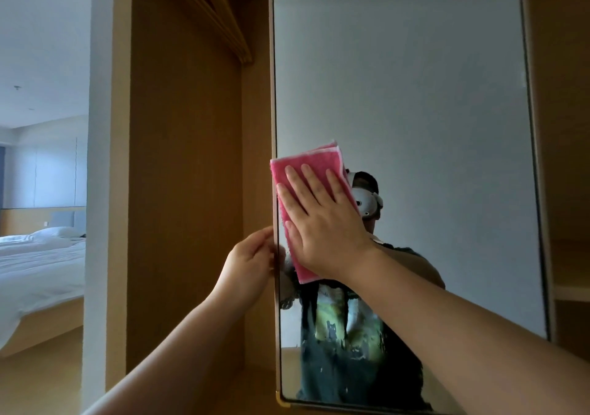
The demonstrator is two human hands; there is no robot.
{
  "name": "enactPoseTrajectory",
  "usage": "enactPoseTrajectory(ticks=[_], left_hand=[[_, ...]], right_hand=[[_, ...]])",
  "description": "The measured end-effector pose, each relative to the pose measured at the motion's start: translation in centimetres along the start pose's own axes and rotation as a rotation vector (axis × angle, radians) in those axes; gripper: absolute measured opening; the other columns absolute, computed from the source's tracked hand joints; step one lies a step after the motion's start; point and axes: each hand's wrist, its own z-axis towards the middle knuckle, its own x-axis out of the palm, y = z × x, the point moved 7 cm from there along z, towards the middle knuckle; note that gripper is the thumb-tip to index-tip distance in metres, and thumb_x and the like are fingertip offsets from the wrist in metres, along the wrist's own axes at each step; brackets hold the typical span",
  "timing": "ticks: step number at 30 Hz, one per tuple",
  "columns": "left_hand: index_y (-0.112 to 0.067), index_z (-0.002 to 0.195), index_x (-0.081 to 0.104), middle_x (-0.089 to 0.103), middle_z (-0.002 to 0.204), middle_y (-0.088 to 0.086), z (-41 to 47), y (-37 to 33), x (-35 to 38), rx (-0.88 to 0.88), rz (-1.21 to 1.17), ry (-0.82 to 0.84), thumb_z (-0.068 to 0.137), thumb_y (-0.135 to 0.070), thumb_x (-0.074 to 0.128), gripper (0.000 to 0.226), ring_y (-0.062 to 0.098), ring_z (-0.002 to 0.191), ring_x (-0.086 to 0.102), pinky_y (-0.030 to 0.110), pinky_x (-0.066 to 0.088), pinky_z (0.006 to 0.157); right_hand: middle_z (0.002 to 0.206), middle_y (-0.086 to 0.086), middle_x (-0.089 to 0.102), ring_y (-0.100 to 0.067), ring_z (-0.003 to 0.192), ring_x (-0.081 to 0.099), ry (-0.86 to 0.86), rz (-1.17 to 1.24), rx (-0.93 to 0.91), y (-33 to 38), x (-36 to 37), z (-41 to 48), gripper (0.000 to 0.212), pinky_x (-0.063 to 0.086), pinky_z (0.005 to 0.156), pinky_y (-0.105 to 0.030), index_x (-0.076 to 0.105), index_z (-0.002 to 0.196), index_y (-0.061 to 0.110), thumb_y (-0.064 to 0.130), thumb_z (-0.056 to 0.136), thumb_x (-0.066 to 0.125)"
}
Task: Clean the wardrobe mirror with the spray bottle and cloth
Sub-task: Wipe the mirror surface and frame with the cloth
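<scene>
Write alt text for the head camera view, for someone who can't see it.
A person's right-hand grip presses a folded pink cloth flat against a tall rectangular wardrobe mirror, near its left edge. The left-hand grip holds that edge, and a white bed shows beyond the open wooden wardrobe.

Surfaces near mirror [415, 95]:
Mirror: glossy smooth glass. Cloth [306, 172] on it: pink fuzzy fabric. Wardrobe panel [185, 159] left of mirror: matt wood.
</scene>
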Motion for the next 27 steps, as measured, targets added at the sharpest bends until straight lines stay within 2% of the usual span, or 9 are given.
enactPoseTrajectory(ticks=[3,8,12,14,16,18,22,24,27], left_hand=[[-0.025,0.115,0.062,0.072,0.089,0.004,-0.7,1.4,-0.1,-0.03,0.021,-0.009,0.101,-0.01,0.039,0.031,0.019,0.084,0.069,0.031,0.059,0.073],[-0.02,0.108,0.065,0.072,0.081,-0.004,-1.9,2.6,0.1,-0.077,0.067,0.012,0.1,-0.006,0.04,0.03,0.007,0.073,0.068,0.02,0.054,0.061],[-0.023,0.095,0.07,0.072,0.085,-0.001,-2.5,3.2,0.0,-0.046,0.163,0.005,0.098,-0.005,0.041,0.034,0.018,0.081,0.069,0.031,0.057,0.073],[-0.024,0.101,0.068,0.072,0.083,-0.001,-2.8,3.4,0.1,-0.051,0.13,0.043,0.098,-0.004,0.039,0.035,0.019,0.078,0.069,0.034,0.059,0.068],[-0.022,0.112,0.063,0.071,0.079,-0.006,-3.3,3.5,0.6,-0.064,0.067,0.114,0.098,0.0,0.035,0.038,0.014,0.072,0.069,0.026,0.055,0.057],[-0.023,0.117,0.06,0.071,0.08,-0.011,-3.6,3.8,0.7,-0.069,0.054,0.14,0.097,0.003,0.033,0.042,0.01,0.074,0.07,0.02,0.053,0.058],[-0.026,0.098,0.068,0.072,0.079,-0.006,-3.5,4.4,0.5,-0.098,0.093,0.103,0.095,0.002,0.038,0.041,0.016,0.074,0.07,0.034,0.06,0.067],[-0.031,0.087,0.068,0.071,0.073,-0.006,-3.5,4.7,0.5,-0.105,0.117,0.107,0.094,0.002,0.039,0.044,0.012,0.067,0.068,0.029,0.056,0.061],[-0.031,0.091,0.069,0.073,0.081,-0.004,-3.5,4.9,0.5,-0.116,0.087,0.134,0.094,0.002,0.038,0.045,0.012,0.073,0.07,0.024,0.055,0.063]], right_hand=[[0.159,-0.013,0.022,-0.032,0.148,0.014,0.002,-0.002,0.007,-0.2,-0.2,0.4,0.06,0.005,0.12,-0.051,0.026,0.151,0.011,0.037,0.098,0.021],[0.159,-0.014,0.021,-0.033,0.148,0.012,0.009,-0.03,0.022,-0.6,-0.2,0.8,0.059,0.004,0.12,-0.051,0.028,0.151,0.012,0.038,0.099,0.019],[0.159,-0.015,0.022,-0.034,0.148,0.013,0.006,-0.047,0.038,-0.2,0.1,0.3,0.059,0.003,0.12,-0.051,0.026,0.152,0.011,0.037,0.099,0.02],[0.159,-0.015,0.02,-0.034,0.148,0.012,0.016,-0.049,0.043,0.0,0.2,0.1,0.059,0.003,0.12,-0.051,0.024,0.152,0.011,0.037,0.1,0.018],[0.16,-0.015,0.018,-0.034,0.149,0.01,0.03,-0.043,0.046,0.2,0.4,-0.3,0.06,0.005,0.12,-0.052,0.022,0.153,0.01,0.037,0.1,0.016],[0.16,-0.015,0.017,-0.034,0.148,0.01,0.033,-0.038,0.051,0.5,0.4,-0.7,0.06,0.006,0.12,-0.053,0.02,0.153,0.01,0.038,0.1,0.014],[0.16,-0.014,0.015,-0.034,0.148,0.009,0.035,-0.029,0.076,1.2,0.5,-1.4,0.06,0.004,0.12,-0.052,0.018,0.153,0.01,0.039,0.101,0.014],[0.16,-0.014,0.014,-0.035,0.149,0.008,0.039,-0.029,0.086,1.3,0.7,-1.5,0.06,0.003,0.12,-0.052,0.017,0.154,0.01,0.039,0.101,0.014],[0.161,-0.015,0.013,-0.035,0.149,0.008,0.031,-0.038,0.101,1.4,0.8,-1.5,0.06,0.003,0.12,-0.052,0.015,0.154,0.01,0.039,0.102,0.015]])
